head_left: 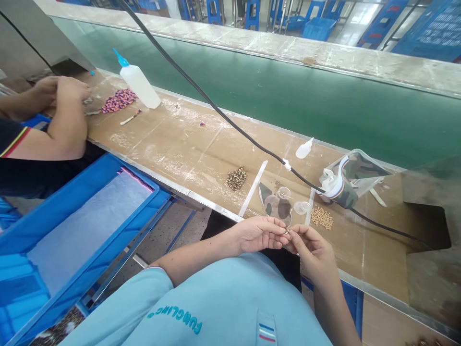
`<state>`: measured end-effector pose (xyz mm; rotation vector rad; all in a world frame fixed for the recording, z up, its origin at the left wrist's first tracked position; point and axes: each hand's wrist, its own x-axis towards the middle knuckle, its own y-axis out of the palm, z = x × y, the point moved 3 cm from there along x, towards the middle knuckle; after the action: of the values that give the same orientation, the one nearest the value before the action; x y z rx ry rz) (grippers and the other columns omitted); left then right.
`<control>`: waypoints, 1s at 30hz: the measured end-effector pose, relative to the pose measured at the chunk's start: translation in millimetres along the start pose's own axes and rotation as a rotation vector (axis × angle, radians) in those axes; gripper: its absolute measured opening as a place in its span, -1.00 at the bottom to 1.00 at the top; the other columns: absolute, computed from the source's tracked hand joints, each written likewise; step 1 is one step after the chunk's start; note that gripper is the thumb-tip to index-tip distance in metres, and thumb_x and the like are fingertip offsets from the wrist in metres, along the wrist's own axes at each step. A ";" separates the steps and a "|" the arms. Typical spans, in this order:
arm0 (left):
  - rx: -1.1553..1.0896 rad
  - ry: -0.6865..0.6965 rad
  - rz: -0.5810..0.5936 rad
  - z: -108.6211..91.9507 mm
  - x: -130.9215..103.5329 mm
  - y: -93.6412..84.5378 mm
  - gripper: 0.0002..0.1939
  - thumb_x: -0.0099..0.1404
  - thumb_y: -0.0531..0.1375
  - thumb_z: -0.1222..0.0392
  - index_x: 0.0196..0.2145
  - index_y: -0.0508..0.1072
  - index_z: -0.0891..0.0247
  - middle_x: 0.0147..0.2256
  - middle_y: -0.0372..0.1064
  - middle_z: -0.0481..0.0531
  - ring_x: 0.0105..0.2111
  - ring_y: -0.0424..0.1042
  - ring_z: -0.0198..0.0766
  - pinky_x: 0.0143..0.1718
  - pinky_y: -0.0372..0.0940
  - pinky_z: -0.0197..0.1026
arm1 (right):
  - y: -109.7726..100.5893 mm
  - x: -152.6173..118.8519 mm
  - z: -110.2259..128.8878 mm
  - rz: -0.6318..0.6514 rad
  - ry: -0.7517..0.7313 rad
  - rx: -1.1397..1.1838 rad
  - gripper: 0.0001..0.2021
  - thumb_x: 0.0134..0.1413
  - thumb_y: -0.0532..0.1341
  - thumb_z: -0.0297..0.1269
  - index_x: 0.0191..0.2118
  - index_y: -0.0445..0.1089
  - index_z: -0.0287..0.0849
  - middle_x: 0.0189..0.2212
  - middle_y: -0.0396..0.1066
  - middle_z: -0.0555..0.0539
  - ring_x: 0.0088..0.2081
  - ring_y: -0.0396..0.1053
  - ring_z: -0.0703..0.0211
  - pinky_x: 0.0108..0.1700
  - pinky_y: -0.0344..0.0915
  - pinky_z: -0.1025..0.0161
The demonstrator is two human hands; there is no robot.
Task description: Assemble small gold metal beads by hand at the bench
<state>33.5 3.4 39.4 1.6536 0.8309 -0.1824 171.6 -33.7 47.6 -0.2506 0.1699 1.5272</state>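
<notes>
My left hand point(260, 234) and my right hand point(312, 246) meet at the table's front edge. Their fingertips pinch a tiny gold-and-brown piece point(286, 231) between them; its exact kind is too small to make out. Just beyond my fingers lies a camouflage cloth piece point(267, 196) with a small clear cup point(284, 192) on it. Another clear cup point(301, 207) sits to its right, beside a pile of tan beads point(321, 218). Left of the cloth is a heap of small brown-and-gold pieces point(236, 179), past a white strip point(253, 188).
A black cable point(216, 109) crosses above the table. At right stands a clear bag point(363, 166); a small white bottle point(304, 148) lies nearby. Left are a glue-type bottle point(140, 86), a pink-purple pile point(118, 100), a co-worker's hands point(66, 91) and a blue tray point(90, 180).
</notes>
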 end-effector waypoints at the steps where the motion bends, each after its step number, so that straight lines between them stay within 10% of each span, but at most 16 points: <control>1: 0.003 0.007 -0.006 0.2 -0.7 0.0 -0.89 0.06 0.26 0.45 -0.42 0.38 0.41 -0.50 0.46 0.05 -0.53 0.45 -0.40 -0.46 0.31 -0.39 | -0.3 -0.5 0.5 0.000 -0.018 -0.019 -0.66 -0.06 0.27 0.03 -0.39 0.36 -0.18 -0.59 0.36 0.01 -0.57 0.29 0.32 -0.52 0.29 0.35; 15: 0.287 0.298 -0.098 -4.6 -7.8 3.5 -0.62 -0.07 0.40 0.14 -0.39 0.32 0.35 -0.59 0.43 0.01 -0.55 0.44 -0.35 -0.47 0.30 -0.33 | -7.2 -5.3 13.6 -0.151 -0.408 -0.552 -0.83 0.10 0.16 -0.18 -0.39 0.39 -0.14 -0.49 0.39 0.00 -0.52 0.30 0.33 -0.48 0.27 0.39; 30: 0.461 0.355 -0.144 -6.7 -14.4 11.1 -0.66 -0.01 0.37 0.12 -0.40 0.33 0.35 -0.59 0.40 -0.03 -0.53 0.44 -0.34 -0.41 0.33 -0.27 | -3.8 -3.7 15.4 -0.034 -0.523 -0.647 -0.85 0.18 0.08 -0.27 -0.38 0.33 -0.11 -0.47 0.36 0.01 -0.45 0.32 0.30 -0.43 0.26 0.38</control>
<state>27.6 3.1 57.9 2.0944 1.2471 -0.1939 174.5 -33.2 63.5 -0.3495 -0.7485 1.5264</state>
